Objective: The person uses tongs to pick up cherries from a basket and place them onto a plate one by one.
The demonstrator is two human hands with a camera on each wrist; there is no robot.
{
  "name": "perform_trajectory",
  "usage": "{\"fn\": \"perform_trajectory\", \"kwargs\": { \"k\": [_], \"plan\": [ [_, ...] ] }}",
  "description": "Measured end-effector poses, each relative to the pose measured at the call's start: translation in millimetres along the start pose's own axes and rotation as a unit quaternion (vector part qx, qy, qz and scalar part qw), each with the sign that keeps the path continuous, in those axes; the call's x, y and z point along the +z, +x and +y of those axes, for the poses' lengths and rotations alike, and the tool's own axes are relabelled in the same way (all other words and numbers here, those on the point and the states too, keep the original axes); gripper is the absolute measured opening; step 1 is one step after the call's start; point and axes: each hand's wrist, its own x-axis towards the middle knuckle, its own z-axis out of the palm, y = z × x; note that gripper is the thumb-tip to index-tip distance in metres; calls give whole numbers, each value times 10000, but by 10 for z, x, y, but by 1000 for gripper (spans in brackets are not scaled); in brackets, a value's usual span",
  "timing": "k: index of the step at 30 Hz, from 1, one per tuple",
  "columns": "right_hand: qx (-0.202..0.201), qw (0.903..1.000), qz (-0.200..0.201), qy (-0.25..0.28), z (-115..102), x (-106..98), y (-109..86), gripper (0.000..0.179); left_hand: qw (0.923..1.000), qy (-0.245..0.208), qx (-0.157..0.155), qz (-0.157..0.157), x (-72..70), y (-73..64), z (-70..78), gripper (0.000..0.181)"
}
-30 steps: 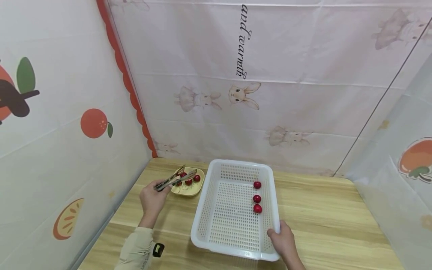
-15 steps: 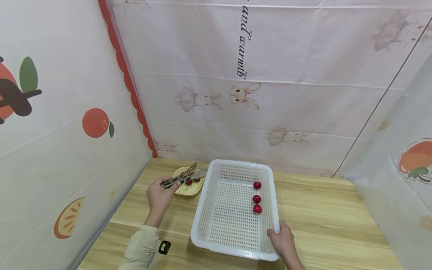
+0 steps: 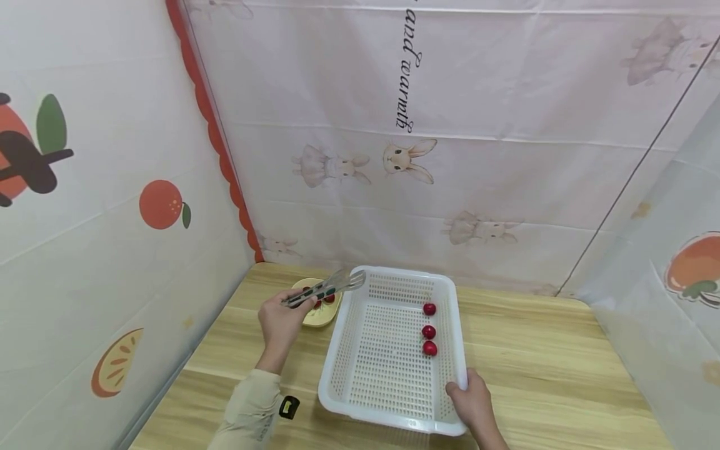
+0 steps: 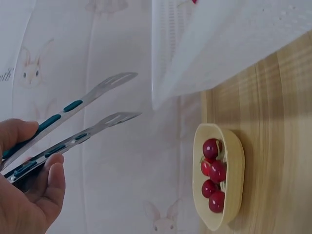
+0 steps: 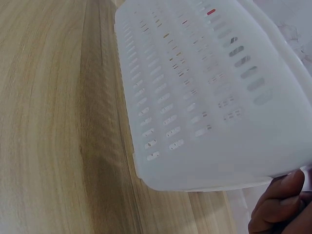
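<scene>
My left hand holds a pair of metal tongs with dark green grip pads. The tongs' tips are apart with nothing between them, above the far left corner of a white perforated plastic basket. Below the tongs stands a small yellow dish with several round, shiny red fruits like cherries; the tongs partly hide it in the head view. Three more red fruits lie along the right side of the basket floor. My right hand grips the basket's rim near its front right corner, thumb on top.
Basket and dish are on a wooden tabletop, the dish just left of the basket's far end. A printed cloth hangs behind the table, with more cloth walls at the left and right.
My left hand has moved right with the tongs, whose tips went from over the dish to over the basket's far left corner. My right hand and the fruits in the basket stay put.
</scene>
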Motion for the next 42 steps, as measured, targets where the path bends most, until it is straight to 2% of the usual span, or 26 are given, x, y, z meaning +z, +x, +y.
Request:
{"fn": "perform_trajectory", "kwargs": {
  "k": [10,17,21,27,34,38,42],
  "plan": [
    [10,10000,-14,-29,5,6,11,45,9993,-311,-193,0,194,-7,60,30],
    [43,10000,-15,-8,-11,8,18,45,9999,-15,108,-21,366,0,123,32],
    [71,10000,-35,2,-22,-3,15,44,9994,82,278,-202,478,-3,167,27],
    [31,10000,1,-29,-33,-11,1,44,9982,261,216,-489,607,-42,250,25],
    [-9,10000,23,-35,-30,-13,-8,43,9979,238,294,-532,803,-98,255,28],
    [-9,10000,40,-33,-33,-14,-10,44,9971,174,289,-686,906,-137,243,29],
    [18,10000,20,-32,-36,-16,-7,44,9953,329,367,-835,993,-181,230,28]
  ]
}}
